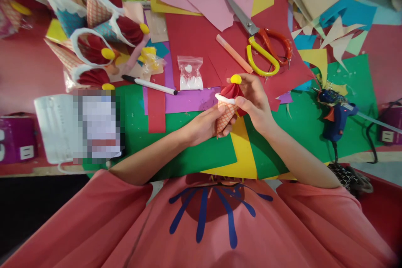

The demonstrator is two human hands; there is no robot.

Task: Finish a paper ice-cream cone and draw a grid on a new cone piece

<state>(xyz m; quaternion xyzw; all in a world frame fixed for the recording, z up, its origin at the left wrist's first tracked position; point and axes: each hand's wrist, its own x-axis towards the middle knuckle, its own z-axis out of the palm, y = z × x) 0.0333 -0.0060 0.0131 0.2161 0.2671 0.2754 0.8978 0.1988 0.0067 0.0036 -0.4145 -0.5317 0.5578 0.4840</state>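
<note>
Both hands hold one paper ice-cream cone (226, 114) above the green and yellow sheets. It has a checked orange cone, a white rim, a folded red top and a yellow ball. My left hand (204, 123) wraps the cone's lower part from the left. My right hand (255, 101) grips the red top, thumb on the white rim and fingers by the yellow ball.
Finished paper cones (94, 29) are piled at the top left. Scissors (262, 42), a pink stick (234, 53), a small plastic bag (190, 73) and a black marker (149, 84) lie beyond the hands. A blue glue gun (337, 117) stands at the right. Coloured paper covers the table.
</note>
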